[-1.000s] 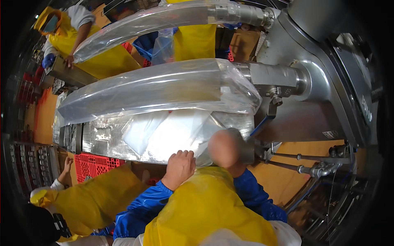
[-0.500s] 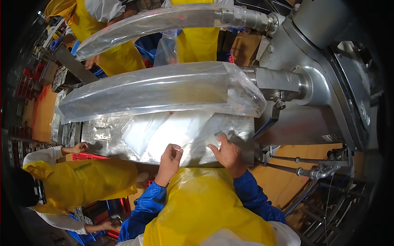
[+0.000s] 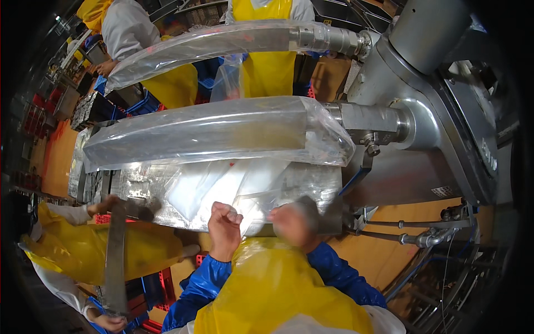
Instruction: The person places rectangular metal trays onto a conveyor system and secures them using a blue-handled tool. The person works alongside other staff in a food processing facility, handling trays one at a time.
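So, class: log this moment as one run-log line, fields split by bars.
left hand: fisted on clear plastic bag | right hand: blurred at the bag's lower edge, grip unclear | bag lies on steel tray | bagged metal tube above

A clear plastic bag (image 3: 222,131) is drawn over a horizontal steel machine tube (image 3: 361,119) that juts leftward from the big grey metal machine housing (image 3: 445,111) at the right. Behind it, a second plastic-sleeved steel tube (image 3: 233,42) runs parallel. Below the near tube lies a flat shiny steel tray (image 3: 311,186), with a crumpled clear plastic sheet (image 3: 222,186) on it. The left hand (image 3: 224,225) and right hand (image 3: 293,222) sit at the tray's near edge, side by side. Left of them, a co-worker's hand (image 3: 103,206) touches the tray's left end.
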Motion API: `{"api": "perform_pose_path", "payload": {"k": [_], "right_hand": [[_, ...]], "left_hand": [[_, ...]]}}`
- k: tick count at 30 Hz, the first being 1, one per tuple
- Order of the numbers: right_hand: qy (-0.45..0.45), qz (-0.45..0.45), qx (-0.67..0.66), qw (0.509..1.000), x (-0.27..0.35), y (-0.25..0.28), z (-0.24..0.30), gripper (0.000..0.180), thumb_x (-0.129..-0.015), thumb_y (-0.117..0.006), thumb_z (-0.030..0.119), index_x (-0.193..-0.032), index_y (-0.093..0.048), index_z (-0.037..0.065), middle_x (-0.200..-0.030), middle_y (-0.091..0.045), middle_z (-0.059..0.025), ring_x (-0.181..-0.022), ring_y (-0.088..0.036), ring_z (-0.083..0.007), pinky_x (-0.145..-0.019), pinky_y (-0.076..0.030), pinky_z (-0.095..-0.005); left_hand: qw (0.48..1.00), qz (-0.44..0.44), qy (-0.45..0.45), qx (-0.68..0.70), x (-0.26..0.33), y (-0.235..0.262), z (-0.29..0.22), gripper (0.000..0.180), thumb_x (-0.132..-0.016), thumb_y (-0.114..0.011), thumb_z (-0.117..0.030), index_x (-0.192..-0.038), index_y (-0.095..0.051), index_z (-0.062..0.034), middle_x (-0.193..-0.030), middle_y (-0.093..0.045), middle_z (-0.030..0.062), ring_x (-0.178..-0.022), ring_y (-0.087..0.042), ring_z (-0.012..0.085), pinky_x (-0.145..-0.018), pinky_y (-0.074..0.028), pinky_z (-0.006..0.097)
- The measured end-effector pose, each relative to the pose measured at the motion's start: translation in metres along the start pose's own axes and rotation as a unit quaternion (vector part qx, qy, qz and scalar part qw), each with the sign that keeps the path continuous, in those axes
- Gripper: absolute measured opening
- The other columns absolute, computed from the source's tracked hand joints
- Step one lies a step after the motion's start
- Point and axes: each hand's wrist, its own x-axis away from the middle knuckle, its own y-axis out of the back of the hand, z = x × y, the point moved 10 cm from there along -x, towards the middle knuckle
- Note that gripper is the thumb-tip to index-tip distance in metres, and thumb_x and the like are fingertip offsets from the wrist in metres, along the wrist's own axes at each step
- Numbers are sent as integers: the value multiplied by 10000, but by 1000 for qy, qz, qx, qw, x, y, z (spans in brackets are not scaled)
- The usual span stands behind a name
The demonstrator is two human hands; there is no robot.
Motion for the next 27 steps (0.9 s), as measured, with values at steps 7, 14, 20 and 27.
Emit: {"api": "perform_pose_path", "payload": {"k": [7, 14, 20, 27], "right_hand": [[-297, 15, -662, 688, -2, -32, -23, 78, -1015, -594, 170, -977, -595, 102, -810, -577, -14, -711, -538, -131, -640, -422, -307], [-179, 93, -104, 974, 8, -19, -8, 213, -976, -716, 189, -1048, -570, 52, -879, -546, -9, -787, -491, -87, -709, -441, -249], [-205, 9, -315, 927, 18, 5, -75, 233, -1013, -644, 143, -1223, -593, 56, -994, -617, -9, -879, -587, -91, -743, -475, -244], [-83, -330, -366, 866, 24, 172, -100, 349, -1082, -475, 345, -1261, -563, 59, -1144, -669, -106, -943, -657, -193, -831, -538, -304]], "left_hand": [[813, 153, -115, -550, 20, -46, 12, 186, -826, -682, 9, -762, -523, -61, -705, -490, 21, -649, -473, 170, -614, -395, 298], [971, 87, -35, -221, 12, -37, -7, 280, -772, -591, 69, -852, -416, -133, -782, -384, -36, -707, -402, 80, -707, -388, 265], [791, 127, -107, -589, 26, -38, 16, 230, -879, -654, 44, -917, -474, -94, -816, -449, -45, -713, -402, 58, -636, -365, 222], [881, 107, -60, -456, 17, -20, 27, 207, -930, -705, -5, -966, -514, -77, -838, -469, -55, -717, -415, 31, -646, -369, 208]]}}
